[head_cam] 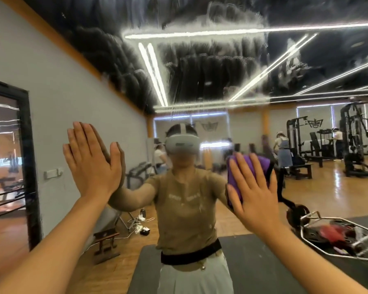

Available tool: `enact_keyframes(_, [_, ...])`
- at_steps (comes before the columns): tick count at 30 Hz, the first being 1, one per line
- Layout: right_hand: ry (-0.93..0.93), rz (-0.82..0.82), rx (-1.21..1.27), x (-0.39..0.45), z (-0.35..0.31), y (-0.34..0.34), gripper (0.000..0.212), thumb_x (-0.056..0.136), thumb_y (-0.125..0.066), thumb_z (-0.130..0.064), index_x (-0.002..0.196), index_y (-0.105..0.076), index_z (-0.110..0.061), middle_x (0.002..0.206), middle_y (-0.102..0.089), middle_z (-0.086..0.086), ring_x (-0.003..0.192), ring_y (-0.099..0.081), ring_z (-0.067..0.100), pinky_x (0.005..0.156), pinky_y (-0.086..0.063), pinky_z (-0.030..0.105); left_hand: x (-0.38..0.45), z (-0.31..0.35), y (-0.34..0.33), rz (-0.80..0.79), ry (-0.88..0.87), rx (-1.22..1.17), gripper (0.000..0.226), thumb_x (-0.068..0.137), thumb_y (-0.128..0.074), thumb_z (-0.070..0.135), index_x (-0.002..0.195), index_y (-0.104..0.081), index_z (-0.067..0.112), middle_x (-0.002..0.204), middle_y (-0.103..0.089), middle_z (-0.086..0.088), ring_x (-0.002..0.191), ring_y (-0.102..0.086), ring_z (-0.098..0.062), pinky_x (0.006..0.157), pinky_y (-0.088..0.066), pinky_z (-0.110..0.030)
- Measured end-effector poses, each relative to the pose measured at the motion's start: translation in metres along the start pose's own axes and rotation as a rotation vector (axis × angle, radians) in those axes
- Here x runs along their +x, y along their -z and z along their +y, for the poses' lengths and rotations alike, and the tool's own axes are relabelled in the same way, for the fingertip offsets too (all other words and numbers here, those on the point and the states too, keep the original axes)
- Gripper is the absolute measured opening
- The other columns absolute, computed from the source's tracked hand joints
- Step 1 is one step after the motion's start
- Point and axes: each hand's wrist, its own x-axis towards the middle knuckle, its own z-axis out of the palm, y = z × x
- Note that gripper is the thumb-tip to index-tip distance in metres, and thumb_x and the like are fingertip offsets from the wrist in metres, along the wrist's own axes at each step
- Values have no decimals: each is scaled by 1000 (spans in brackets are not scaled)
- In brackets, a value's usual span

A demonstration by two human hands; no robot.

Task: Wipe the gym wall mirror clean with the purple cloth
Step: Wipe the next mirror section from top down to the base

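Note:
The wall mirror (210, 66) fills nearly the whole view, and its upper part carries hazy white smears and streaks. My right hand (253, 192) lies flat with straight fingers on the folded purple cloth (251, 166), pressing it against the glass at about chest height, right of centre. My left hand (89, 164) is open, palm flat against the mirror to the left, fingers pointing up and meeting their own reflection. Most of the cloth is hidden under my right hand.
The mirror reflects me, a grey wall with a dark-framed door (28, 166), gym machines (353, 141), benches, a hex bar with plates (336, 236), dark floor mats and other people at the back right.

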Motion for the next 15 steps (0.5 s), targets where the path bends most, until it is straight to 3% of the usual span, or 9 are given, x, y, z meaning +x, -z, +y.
enact_keyframes(4, [84,-79,-50,-64,1,-5,59,108,-19,-52,163,-15,-31,170,-9,-7,157,-9,23,121,-11,54,1,0,1,-10,-9,9,77,102,-16,54,161,-1,6,169,2,-13,156,4,-27,126,3,-45])
enact_keyframes(8, [92,-117,-58,-59,3,0,60,105,-27,-50,162,-18,-31,169,-19,-5,157,-12,23,120,-14,54,0,1,3,-5,-11,4,76,102,-17,52,161,-1,6,169,2,-14,156,4,-28,126,3,-45])
enact_keyframes(15, [93,-109,-6,98,14,18,62,104,-27,-50,161,-23,-26,169,-19,-1,156,-11,24,123,-2,50,1,2,6,-9,-13,13,76,103,-17,51,160,-1,5,169,1,-15,156,3,-29,126,2,-46])
